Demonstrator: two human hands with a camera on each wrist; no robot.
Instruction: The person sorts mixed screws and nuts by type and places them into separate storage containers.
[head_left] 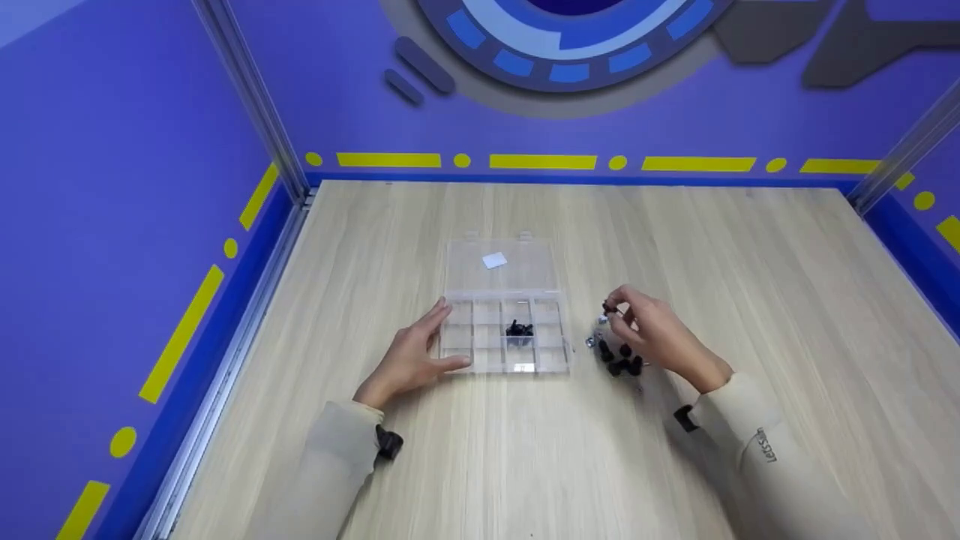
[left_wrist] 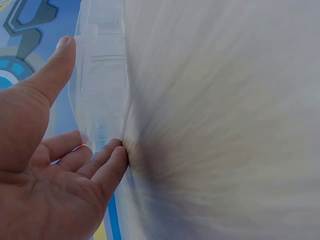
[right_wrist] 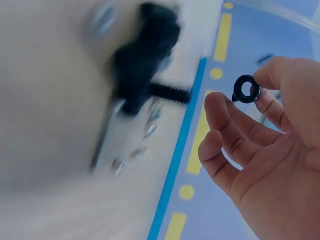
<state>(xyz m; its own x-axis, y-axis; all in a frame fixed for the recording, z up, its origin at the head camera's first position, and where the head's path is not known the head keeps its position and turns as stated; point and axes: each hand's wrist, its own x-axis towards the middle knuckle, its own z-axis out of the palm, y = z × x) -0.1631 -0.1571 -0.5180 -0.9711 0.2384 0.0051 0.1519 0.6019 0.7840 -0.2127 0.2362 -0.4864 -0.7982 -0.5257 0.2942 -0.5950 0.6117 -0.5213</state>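
Note:
A clear plastic compartment box (head_left: 487,370) lies on the table with its lid (head_left: 465,274) folded back, away from the person. Several small black parts (head_left: 519,331) sit in one of its middle compartments. My left hand (head_left: 411,354) rests at the box's left side, fingers fairly straight and touching its edge, thumb apart. To the right of the box, my right hand (head_left: 660,334) pinches a small black ring-shaped piece (right_wrist: 246,89) between thumb and forefinger. Just below that hand lies a loose pile of black screws (head_left: 621,366), blurred in the right wrist view.
Small shiny metal pieces (right_wrist: 150,122) are scattered among the black screws. A white label (head_left: 494,260) shows on the lid. Blue panels with yellow marks (head_left: 544,161) stand behind and beside the wooden table (head_left: 465,465).

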